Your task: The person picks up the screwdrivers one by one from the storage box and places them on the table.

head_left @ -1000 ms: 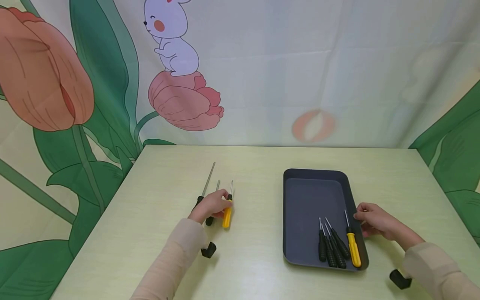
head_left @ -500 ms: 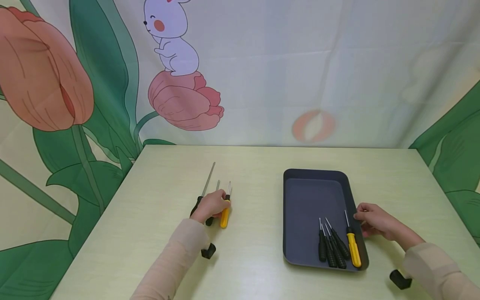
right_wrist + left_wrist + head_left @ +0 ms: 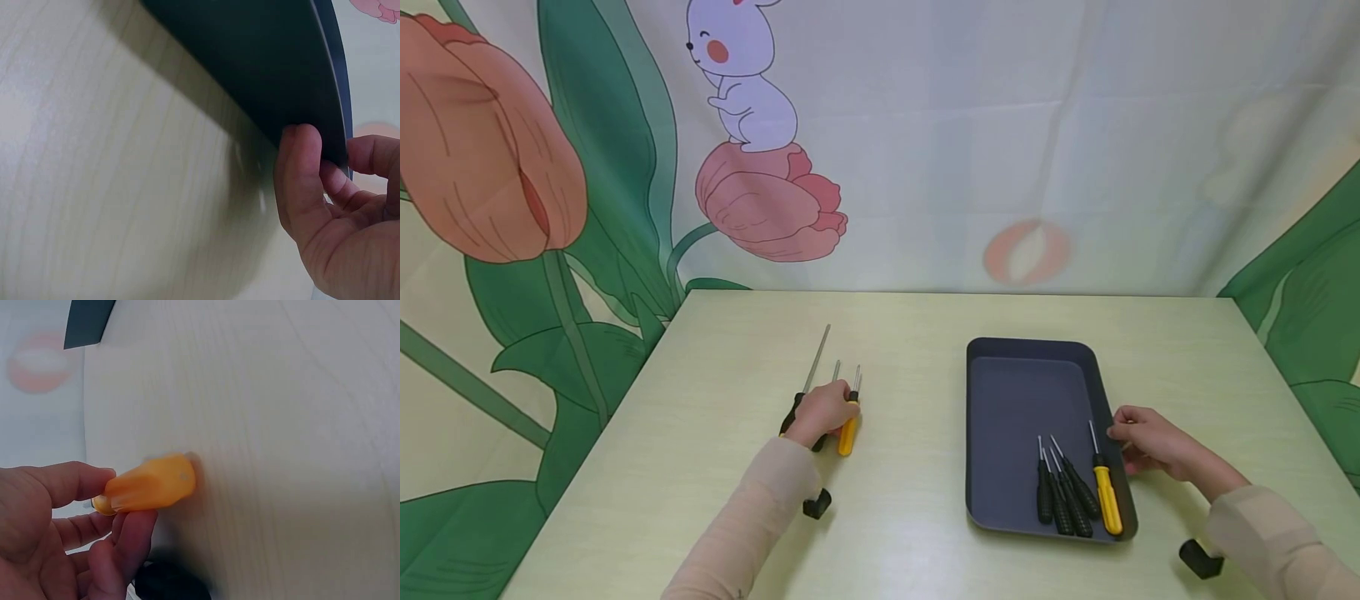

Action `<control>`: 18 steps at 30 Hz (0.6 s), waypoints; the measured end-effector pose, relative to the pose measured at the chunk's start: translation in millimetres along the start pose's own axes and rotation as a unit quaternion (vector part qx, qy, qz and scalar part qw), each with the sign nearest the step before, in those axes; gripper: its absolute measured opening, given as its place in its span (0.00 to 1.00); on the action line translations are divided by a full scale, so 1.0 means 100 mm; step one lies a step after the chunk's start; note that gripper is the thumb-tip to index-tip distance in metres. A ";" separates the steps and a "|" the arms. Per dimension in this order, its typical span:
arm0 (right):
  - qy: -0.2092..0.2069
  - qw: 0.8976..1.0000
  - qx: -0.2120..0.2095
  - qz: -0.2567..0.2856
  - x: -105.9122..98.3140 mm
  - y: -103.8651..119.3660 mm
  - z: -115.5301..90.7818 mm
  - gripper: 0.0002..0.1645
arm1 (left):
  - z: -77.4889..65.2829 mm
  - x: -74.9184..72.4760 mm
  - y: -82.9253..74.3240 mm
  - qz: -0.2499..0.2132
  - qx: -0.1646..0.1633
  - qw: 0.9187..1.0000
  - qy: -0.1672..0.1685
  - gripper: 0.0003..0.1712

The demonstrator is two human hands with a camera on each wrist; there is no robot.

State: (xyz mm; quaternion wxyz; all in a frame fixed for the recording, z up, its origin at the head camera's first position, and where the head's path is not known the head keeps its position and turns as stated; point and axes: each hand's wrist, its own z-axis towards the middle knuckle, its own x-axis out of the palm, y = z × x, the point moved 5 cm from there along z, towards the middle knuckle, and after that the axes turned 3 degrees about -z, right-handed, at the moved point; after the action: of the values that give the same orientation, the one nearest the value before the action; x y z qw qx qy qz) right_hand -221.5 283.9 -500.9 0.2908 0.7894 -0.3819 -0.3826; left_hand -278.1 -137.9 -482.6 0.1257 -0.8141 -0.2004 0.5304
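- Step in hand, seemingly: picking up a yellow screwdriver (image 3: pixel 847 437), which the left hand (image 3: pixel 822 414) pinches between thumb and fingers.
- The next move likely calls for a steady pinch, clear of the two black screwdrivers (image 3: pixel 795 408) just beside it.
- The right hand (image 3: pixel 1152 440) pinches the right rim of the tray (image 3: pixel 1022 400); the pinched screwdriver is well left of that.
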 end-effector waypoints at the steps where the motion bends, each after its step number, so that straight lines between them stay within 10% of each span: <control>1: 0.000 1.000 0.001 0.000 0.00 0.00 0.00 0.06 | 0.00 0.00 0.00 0.004 0.000 1.000 -0.001 0.11; 18: 0.000 1.000 0.005 0.004 -0.01 -0.02 0.01 0.06 | 0.04 0.03 -0.03 0.055 -0.016 0.998 -0.018 0.08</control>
State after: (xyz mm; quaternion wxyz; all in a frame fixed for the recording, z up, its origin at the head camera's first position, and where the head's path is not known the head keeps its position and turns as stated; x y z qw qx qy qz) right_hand -222.0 285.1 -502.6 0.2880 0.7896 -0.3867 -0.3796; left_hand -281.5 -133.5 -485.2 0.0796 -0.8163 -0.1658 0.5475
